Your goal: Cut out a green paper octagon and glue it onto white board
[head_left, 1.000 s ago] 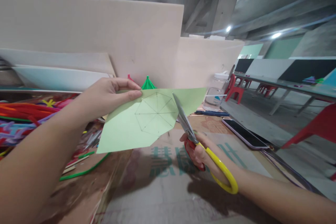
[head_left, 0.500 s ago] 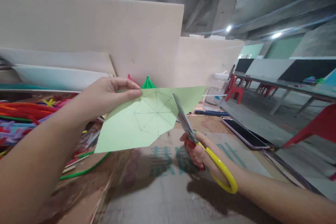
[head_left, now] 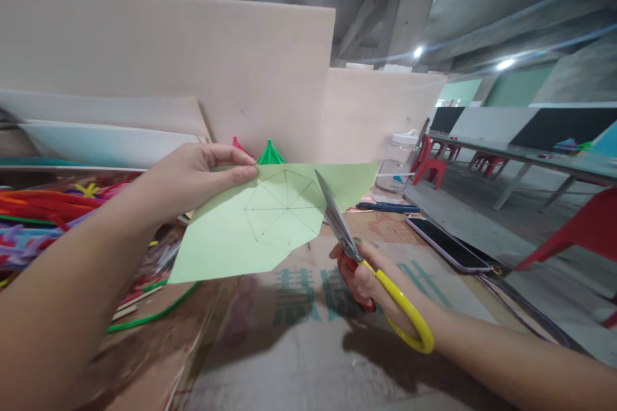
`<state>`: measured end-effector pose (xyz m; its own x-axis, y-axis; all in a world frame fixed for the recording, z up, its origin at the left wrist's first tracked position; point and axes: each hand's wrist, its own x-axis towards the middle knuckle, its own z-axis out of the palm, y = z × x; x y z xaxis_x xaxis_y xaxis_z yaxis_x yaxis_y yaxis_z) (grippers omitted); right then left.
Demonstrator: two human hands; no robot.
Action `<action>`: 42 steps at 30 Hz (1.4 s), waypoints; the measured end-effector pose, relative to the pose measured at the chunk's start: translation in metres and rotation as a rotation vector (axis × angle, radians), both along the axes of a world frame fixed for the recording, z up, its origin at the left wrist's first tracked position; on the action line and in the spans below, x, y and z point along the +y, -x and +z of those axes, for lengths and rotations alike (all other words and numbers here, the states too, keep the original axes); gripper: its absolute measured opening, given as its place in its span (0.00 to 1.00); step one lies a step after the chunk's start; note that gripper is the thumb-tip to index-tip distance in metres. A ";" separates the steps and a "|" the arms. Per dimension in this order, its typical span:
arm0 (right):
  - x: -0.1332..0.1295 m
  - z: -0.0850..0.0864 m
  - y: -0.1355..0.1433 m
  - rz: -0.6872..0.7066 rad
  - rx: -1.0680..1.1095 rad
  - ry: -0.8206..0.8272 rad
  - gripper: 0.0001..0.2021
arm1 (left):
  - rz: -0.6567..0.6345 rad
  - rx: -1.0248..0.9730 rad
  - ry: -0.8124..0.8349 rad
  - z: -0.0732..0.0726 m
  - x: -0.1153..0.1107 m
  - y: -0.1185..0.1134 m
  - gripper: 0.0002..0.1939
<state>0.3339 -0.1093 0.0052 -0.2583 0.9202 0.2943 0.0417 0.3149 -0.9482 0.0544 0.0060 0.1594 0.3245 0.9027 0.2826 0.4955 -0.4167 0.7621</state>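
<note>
Pinched at its upper edge by my left hand (head_left: 212, 170), a light green paper (head_left: 231, 237) hangs in the air above the table. Thin pencil lines on it form a many-sided shape with spokes meeting at the middle. My right hand (head_left: 369, 276) is wrapped round the scissors (head_left: 400, 305), which have one yellow and one red handle. The blades point up and to the left, across the right part of the paper beside the drawn outline. The paper's lower right edge is cut at an angle. The lower blade is mostly hidden.
Colourful pipe cleaners (head_left: 43, 205) lie at the left, with a green one (head_left: 159, 321) nearer. Behind the paper is a green cone-like piece (head_left: 271, 152). A clear bottle (head_left: 390, 170), a blue pen-like tool (head_left: 388, 207) and a phone (head_left: 448, 244) are at the right.
The view has shifted very slightly. The lower left corner of the paper has moved a little left and down. Both hands keep their hold.
</note>
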 end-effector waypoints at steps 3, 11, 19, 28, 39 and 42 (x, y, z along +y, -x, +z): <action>0.000 0.000 0.000 0.002 0.001 -0.002 0.25 | 0.001 -0.014 0.010 0.000 0.000 0.000 0.19; 0.000 -0.002 0.000 0.005 0.010 0.008 0.25 | 0.007 0.020 -0.011 -0.001 0.000 0.002 0.21; 0.001 0.000 0.000 -0.001 -0.003 0.000 0.25 | 0.009 0.018 -0.016 -0.002 0.004 0.001 0.21; 0.000 -0.001 0.000 -0.013 0.003 0.007 0.25 | 0.008 0.013 -0.020 -0.002 0.004 0.002 0.21; -0.001 0.002 0.002 -0.024 -0.006 0.035 0.27 | -0.005 -0.003 0.011 0.001 -0.002 0.000 0.19; -0.001 0.001 0.001 -0.016 0.007 0.043 0.28 | -0.009 -0.001 0.005 0.001 -0.002 0.000 0.18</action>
